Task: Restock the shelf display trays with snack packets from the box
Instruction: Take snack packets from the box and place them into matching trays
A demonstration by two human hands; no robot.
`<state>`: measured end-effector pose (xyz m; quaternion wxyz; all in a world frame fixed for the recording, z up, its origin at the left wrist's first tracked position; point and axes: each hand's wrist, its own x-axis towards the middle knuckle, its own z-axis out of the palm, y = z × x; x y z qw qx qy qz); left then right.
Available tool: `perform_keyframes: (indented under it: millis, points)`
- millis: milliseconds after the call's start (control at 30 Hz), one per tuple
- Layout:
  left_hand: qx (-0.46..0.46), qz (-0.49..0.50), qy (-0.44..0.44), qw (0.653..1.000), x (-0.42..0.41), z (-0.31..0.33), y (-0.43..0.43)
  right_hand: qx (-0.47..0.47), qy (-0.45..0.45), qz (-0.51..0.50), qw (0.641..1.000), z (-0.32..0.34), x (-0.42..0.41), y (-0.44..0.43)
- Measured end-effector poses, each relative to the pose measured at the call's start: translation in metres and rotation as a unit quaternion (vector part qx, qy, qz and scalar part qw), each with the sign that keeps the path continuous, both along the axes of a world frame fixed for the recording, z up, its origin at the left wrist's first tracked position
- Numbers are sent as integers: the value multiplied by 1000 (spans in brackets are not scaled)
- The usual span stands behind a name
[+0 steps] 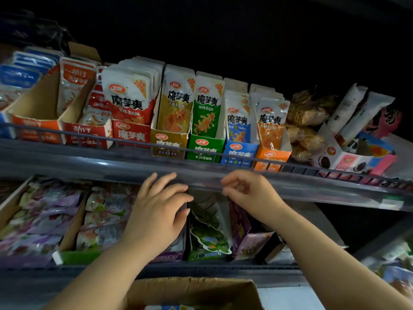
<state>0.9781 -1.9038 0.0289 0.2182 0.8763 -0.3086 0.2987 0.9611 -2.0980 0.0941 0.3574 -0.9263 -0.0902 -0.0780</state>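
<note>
My left hand [159, 211] reaches into the lower shelf with fingers spread, lying over packets in a display tray beside the green tray [207, 233]. My right hand [250, 191] hovers just under the upper shelf's front rail [201, 173], fingers loosely curled and holding nothing I can see. On the upper shelf stand rows of snack packets in display trays: red [131, 135], yellow [168, 142], green [204, 148], blue [239, 153] and orange [271, 157]. The cardboard box [194, 291] sits open at the bottom, below my arms.
Purple and white packets fill cardboard trays [73, 229] at the lower left. Bagged brown snacks [306, 121] and long white packs [355, 113] lie at the upper right. A purple tray [248, 238] leans right of the green one. Everything above the shelf is dark.
</note>
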Motion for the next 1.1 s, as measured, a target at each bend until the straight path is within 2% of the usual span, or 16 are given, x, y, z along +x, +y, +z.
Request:
perform_keyframes:
  millis: [100, 167, 267, 533, 667, 733, 800, 867, 933, 1000, 1100]
  points:
    - [90, -33, 70, 993, -19, -3, 8, -47, 65, 29, 996, -20, -6, 7]
    - [184, -41, 181, 965, -34, -10, 15, -69, 110, 44, 991, -37, -7, 14]
    - [274, -24, 311, 910, -45, -49, 29, -82, 182, 66, 978, -67, -8, 24]
    - [272, 160, 460, 830, -79, -167, 57, -26, 366, 23, 930, -195, -12, 29]
    - [301, 212, 503, 782, -96, -205, 69, -55, 436, 7, 898, -265, -27, 29]
    - [287, 194, 479, 806, -98, -217, 71, -48, 486, 1, 873, -296, -37, 33]
    - [262, 186, 398, 859, -99, -238, 77, -115, 499, 24, 859, -320, -44, 37]
    - [260, 191, 378, 867, -100, -248, 81, -184, 501, 65, 843, -339, -48, 41]
    - [243, 199, 345, 884, -101, -256, 83, -254, 486, 151, 823, -352, -50, 49]
    - [237, 203, 327, 892, -101, -262, 85, -327, 462, 246, 787, -362, -51, 59]
    - [218, 197, 346, 891, -101, -270, 86, -438, 362, 355, 742, -377, -51, 74]
